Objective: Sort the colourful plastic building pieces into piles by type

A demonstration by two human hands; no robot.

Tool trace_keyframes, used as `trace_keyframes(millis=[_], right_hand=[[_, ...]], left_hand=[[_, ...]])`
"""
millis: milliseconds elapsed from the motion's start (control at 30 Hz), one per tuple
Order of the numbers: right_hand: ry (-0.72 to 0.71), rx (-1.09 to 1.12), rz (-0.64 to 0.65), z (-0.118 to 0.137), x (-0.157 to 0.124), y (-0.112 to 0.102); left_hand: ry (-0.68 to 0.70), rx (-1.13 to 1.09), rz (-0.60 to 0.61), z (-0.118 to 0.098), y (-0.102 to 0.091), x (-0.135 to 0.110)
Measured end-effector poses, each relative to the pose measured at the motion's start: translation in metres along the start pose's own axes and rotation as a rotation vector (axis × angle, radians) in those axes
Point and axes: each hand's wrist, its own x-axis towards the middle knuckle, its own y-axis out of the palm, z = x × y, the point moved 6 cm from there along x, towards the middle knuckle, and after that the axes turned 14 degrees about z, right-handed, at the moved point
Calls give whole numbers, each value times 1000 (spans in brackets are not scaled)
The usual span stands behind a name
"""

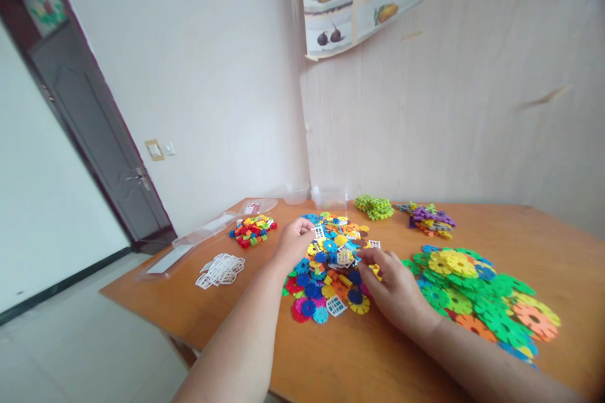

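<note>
Your bare left forearm (236,340) and right forearm (477,352) cross the bottom of the frame, reaching over a wooden table (316,362) to a mixed heap of coloured plastic pieces (329,277) at centre. Your left hand (295,240), at the heap's upper left edge, appears to pinch a white lattice piece (319,233) between thumb and fingertips in a narrow grip. Your right hand (391,283) works from the heap's right side, fingers bent and close together near a second lattice piece (345,257); whether they hold it, you cannot tell from this angle.

A third lattice piece (336,306) lies at the heap's lower edge, another (374,244) at its upper right. Left of centre, a white lattice pile (220,271) sits apart, below small bright bricks (254,231). Large flower-shaped discs (477,296) spread across the lower right; green pieces (374,207) and a purple and yellow stack (431,219) stand beyond.

The step in hand looks to be picking lattice pieces from the heap by kind. From here, the work seems to call for a light fingertip pinch on each thin frame, lifted clear of overlapping discs.
</note>
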Motion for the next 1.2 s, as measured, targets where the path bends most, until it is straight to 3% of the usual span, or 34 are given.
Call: trace_keyframes(millis=[267,500,733,1033,1200], right_hand=[[8,-5,10,1,1,0],[-20,3,-8,1,3,1],[-14,-7,0,0,5,1],[5,-51,25,-3,6,2],[5,-69,42,-1,6,1]], left_hand=[[-42,123,-252,14,-36,0],[-124,268,-459,25,-56,-7],[-222,652,-535,12,-74,-35],[-280,750,-568,27,-105,-81],[-319,832,-607,23,-125,-114]])
